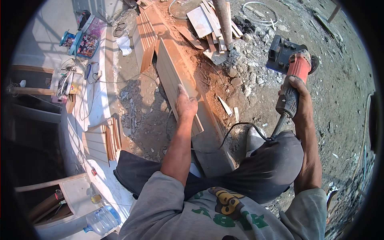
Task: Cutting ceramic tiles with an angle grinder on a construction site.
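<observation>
My left hand grips a long, narrow tan tile strip, its fingers curled at the edge. Under the strip runs a long wooden board on the ground, coated with orange dust at its far part. On the right, my right hand is closed round the dark body of a red and black corded tile cutter. The cutter is held up off the ground, its black bolted base plate turned to the far left. A thick black cord runs from its rear past my knee.
Tile strips lean beyond the board; tile offcuts lie by a post. More cut tiles stand at left, near a water bottle. Rubble and a coiled white hose lie on the right.
</observation>
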A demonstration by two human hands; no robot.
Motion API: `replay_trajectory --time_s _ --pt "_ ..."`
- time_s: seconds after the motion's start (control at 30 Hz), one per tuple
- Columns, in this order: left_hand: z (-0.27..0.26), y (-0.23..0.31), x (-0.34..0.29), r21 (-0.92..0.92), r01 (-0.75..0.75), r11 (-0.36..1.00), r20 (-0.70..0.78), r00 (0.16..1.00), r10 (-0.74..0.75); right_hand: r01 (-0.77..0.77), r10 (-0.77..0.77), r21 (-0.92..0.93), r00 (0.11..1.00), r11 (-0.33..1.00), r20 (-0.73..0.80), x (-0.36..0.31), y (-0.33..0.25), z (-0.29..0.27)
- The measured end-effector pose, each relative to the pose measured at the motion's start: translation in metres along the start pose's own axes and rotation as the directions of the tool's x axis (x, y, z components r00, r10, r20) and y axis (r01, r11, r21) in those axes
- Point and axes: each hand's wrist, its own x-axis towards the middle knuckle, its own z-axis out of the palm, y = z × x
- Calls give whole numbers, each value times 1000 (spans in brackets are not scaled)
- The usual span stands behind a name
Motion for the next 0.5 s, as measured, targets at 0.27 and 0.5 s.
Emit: replay_trajectory --time_s 0.27,0.5 --pt "-45 -81 -14 -145 54 988 -25 998 -58 15 -14 -29 999 999 39 -2 0 2" --pt "-66 -133 -5 -379 -160 912 -150 983 110 42 -40 31 998 999 -42 -8 0 16"
